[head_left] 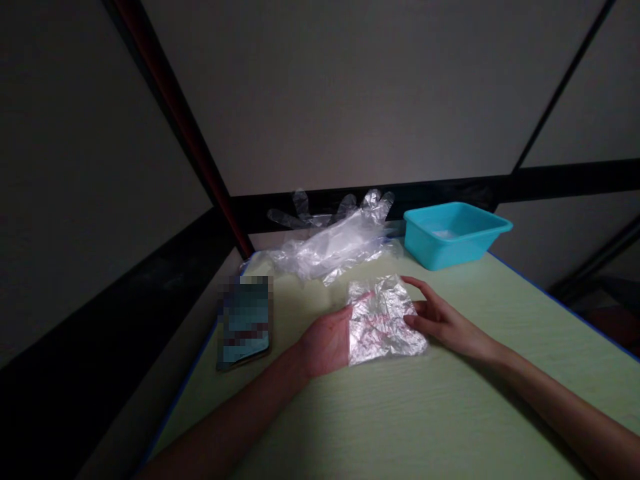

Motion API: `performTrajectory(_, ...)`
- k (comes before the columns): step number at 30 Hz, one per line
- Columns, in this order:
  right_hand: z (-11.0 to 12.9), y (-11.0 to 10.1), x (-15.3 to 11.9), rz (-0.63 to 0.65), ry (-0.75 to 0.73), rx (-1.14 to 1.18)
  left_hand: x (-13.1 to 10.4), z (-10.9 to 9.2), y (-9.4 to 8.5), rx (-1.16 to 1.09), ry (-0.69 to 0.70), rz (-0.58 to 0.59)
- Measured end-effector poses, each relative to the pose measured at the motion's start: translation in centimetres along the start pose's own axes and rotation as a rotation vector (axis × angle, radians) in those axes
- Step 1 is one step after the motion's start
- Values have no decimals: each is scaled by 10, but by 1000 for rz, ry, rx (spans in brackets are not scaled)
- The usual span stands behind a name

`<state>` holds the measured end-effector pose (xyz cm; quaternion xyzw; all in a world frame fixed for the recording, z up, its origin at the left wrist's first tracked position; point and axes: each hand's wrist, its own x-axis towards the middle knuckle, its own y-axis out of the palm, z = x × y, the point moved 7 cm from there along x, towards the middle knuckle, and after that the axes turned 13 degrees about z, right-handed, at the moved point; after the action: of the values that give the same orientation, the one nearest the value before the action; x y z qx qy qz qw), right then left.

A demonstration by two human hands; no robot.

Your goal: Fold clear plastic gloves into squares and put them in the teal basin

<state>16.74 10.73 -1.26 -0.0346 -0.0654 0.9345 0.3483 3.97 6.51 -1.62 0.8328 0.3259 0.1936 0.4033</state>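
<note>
A crinkled, shiny piece of clear plastic film (385,333), roughly square, is between my two hands just above or on the table. My left hand (327,343) is turned palm up at its left side. The film covers most of the left fingers, which show faintly pink through it, with the thumb stretched along its upper left. My right hand (440,323) grips the film's right edge, thumb on the near side and index finger at the top corner. Behind the film lies a heap of clear disposable plastic gloves (335,243), several glove fingers sticking up at the back.
A turquoise plastic basin (440,250) stands at the table's back right, with something pale inside it. On the left edge lies a phone (246,323), its screen blurred out. The pale green table (360,420) has a blue edge and meets a grey panelled wall (350,93).
</note>
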Motion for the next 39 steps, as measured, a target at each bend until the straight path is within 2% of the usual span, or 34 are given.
performTrajectory(4,0,1,1,13,-20,50,-1,2,-3,-41,-17,-27)
performTrajectory(8,-1,5,2,41,-17,80,-2,-5,-15,27,72,-165)
performTrajectory(11,0,5,2,41,-30,61,-7,-22,-24,189,203,-324)
performTrajectory(15,2,5,2,20,-50,21,-20,-44,-31,543,265,-516)
performTrajectory(17,3,3,1,-6,-48,-31,-25,-52,-34,695,296,-589)
performTrajectory(20,4,-1,1,-42,-29,-115,-30,-59,-40,787,362,-669)
performTrajectory(26,-1,-6,1,-88,15,-150,-30,-60,-40,906,372,-738)
performTrajectory(39,-5,-6,3,-107,19,-237,-32,-56,-38,975,402,-730)
